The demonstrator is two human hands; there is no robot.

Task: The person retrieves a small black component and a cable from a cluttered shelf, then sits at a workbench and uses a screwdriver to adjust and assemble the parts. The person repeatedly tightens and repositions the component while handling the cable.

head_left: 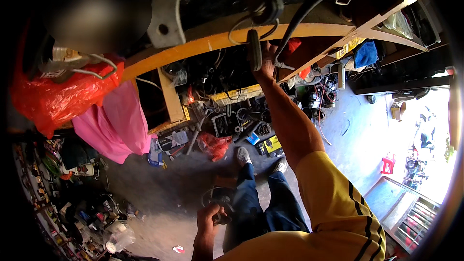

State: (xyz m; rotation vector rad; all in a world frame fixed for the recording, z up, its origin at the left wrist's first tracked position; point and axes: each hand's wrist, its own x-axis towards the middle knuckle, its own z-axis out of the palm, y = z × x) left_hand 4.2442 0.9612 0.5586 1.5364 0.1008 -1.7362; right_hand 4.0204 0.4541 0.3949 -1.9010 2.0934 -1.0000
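Low in front of my body, my left hand (209,221) is closed around a dark object (223,216) with a thin looped cable or wire; shadow hides its exact kind. My right arm stretches far up to the wooden shelf (309,30). There my right hand (265,65) reaches in among the shelf's contents. Its fingers are largely hidden behind a dark hanging piece (254,50) on a ring and beside a thick black cable (296,19). Whether it grips anything does not show.
A red plastic bag (67,94) and pink cloth (116,123) hang from the shelf at left. Parts, a yellow-black box (272,146) and another red bag (214,146) lie by my feet. Clutter fills the left side. A red stool (388,164) stands right, near the bright opening.
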